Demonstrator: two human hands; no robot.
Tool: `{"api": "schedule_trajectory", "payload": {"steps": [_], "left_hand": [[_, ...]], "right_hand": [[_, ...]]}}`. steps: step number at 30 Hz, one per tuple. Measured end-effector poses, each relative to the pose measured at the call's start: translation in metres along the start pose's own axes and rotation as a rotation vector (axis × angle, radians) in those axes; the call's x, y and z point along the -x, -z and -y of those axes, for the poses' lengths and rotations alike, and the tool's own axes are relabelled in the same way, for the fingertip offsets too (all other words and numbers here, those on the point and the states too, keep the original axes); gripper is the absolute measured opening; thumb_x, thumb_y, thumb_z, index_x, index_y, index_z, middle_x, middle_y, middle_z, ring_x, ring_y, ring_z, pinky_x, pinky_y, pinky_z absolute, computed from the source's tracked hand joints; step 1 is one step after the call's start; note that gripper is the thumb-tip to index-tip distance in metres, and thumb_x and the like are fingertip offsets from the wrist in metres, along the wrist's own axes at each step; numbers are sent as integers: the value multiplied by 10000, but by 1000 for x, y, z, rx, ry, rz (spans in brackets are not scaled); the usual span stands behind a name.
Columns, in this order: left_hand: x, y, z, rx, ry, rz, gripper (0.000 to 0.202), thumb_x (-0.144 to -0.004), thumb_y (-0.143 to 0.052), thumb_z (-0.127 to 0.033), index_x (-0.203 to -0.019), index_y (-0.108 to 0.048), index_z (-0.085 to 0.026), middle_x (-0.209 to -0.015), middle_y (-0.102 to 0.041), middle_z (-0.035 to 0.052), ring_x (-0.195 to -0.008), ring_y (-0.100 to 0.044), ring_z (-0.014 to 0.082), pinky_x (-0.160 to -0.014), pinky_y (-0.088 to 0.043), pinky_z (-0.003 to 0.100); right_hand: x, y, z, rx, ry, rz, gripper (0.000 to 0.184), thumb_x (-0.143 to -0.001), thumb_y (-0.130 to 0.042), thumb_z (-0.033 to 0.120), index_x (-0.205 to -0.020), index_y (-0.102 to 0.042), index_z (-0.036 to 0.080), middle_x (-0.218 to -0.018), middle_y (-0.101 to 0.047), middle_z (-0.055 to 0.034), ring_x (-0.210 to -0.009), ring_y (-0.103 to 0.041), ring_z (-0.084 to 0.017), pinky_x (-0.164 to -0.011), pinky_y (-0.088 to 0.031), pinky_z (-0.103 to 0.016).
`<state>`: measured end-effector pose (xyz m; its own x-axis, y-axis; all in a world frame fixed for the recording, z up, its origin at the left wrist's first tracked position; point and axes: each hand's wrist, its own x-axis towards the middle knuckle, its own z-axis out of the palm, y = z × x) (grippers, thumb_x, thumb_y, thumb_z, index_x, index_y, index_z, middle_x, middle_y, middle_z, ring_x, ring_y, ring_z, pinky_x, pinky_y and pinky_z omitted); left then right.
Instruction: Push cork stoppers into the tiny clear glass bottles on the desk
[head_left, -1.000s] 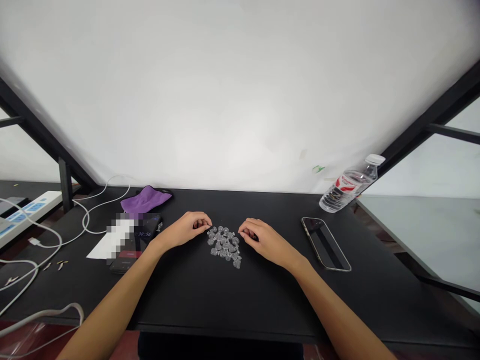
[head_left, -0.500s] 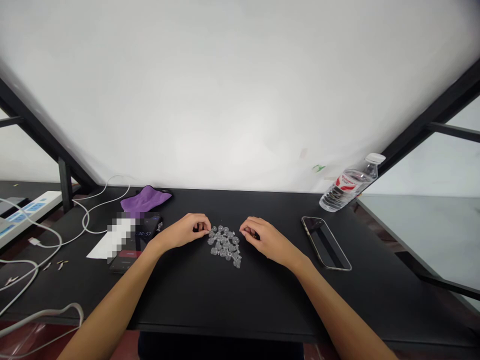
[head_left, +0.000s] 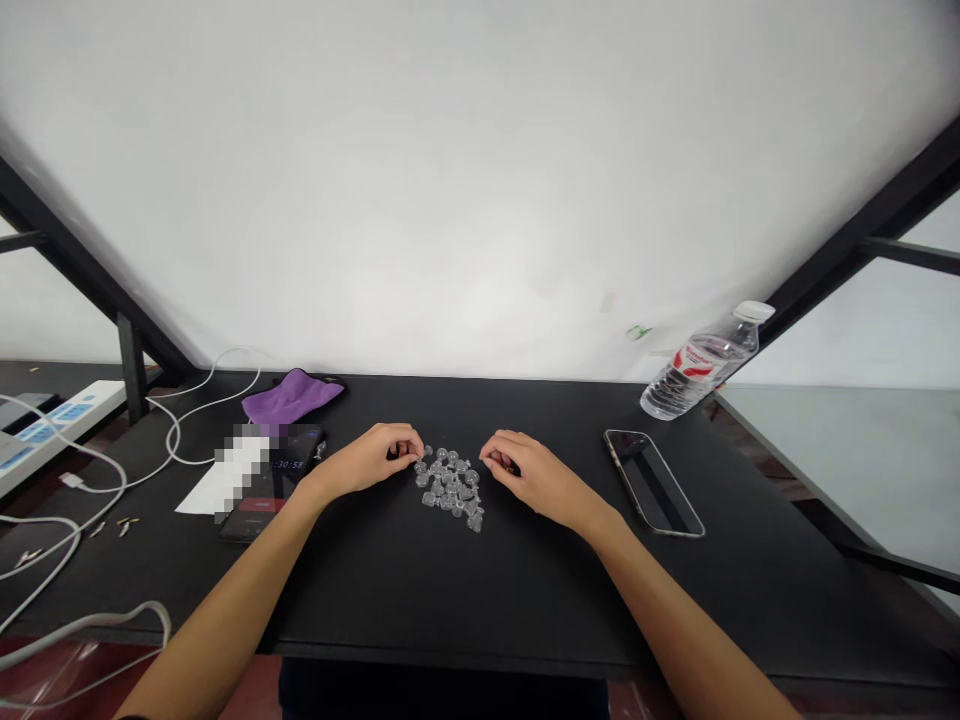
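A loose pile of small clear plastic pieces (head_left: 448, 486) lies on the black table between my two hands. Some look round and domed, others flatter or angular. My left hand (head_left: 381, 455) is at the pile's upper left edge, thumb and fingertips pinched together beside a clear piece; anything between them is too small to make out. On the other side, my right hand (head_left: 525, 468) rests just apart from the pile with its fingers curled in and thumb near the index fingertip. Whether it holds a piece is hidden.
A phone (head_left: 654, 482) lies right of my right hand, with a tilted water bottle (head_left: 697, 365) behind it. To the left are a purple cloth pouch (head_left: 292, 397), a second phone (head_left: 259, 505), white paper (head_left: 206, 490), white cables (head_left: 112, 480) and a power strip (head_left: 64, 425).
Both hands stay almost in place beside the pile. The left fingertips have shifted very slightly at its upper left edge, and the camera view has moved a little.
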<state>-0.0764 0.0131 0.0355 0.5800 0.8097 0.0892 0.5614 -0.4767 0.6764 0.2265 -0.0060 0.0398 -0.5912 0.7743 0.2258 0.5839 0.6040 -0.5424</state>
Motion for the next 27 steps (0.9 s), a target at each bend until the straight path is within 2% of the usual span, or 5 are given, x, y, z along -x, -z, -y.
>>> {"api": "schedule_trajectory", "payload": {"steps": [6,10,14,22,27], "left_hand": [[-3,-5,-6,-4,-41,-156,135,-965,-585,-255,-971,-711,-205,-1025,-684,56,-866,-611,174,-815,-504,310],[-4,-14,-9,3,-61,-117,149,-987,-575,-254,-1042,-710,-225,-1128,-689,56,-979,-647,187,-872,-507,308],[-5,-20,-10,-2,-39,-81,162,-998,-565,-259,-1051,-715,-227,-1093,-693,50,-934,-651,178,-833,-509,292],[-5,-21,-12,21,-40,-88,173,-991,-561,-216,-1063,-718,-218,-1046,-697,44,-916,-641,170,-840,-505,291],[-5,-20,-16,12,-41,-156,195,-1004,-543,-243,-1102,-710,-218,-1099,-697,62,-977,-654,191,-888,-519,319]], "right_hand": [[0,1,1,6,3,-10,148,-1031,-498,217,-947,-619,232,-860,-601,-15,-792,-560,-181,-845,-468,-331],[0,2,1,4,15,-7,141,-1025,-503,197,-951,-619,227,-862,-592,-15,-801,-557,-179,-813,-465,-315],[0,1,0,2,20,-7,134,-1019,-510,183,-952,-618,225,-863,-589,-9,-807,-556,-174,-810,-455,-307],[1,-1,-1,7,17,5,138,-1026,-512,186,-959,-624,229,-866,-594,-2,-805,-563,-169,-847,-449,-318],[0,0,0,10,16,4,135,-1028,-514,194,-958,-623,230,-868,-594,-2,-807,-562,-167,-835,-448,-312]]}}
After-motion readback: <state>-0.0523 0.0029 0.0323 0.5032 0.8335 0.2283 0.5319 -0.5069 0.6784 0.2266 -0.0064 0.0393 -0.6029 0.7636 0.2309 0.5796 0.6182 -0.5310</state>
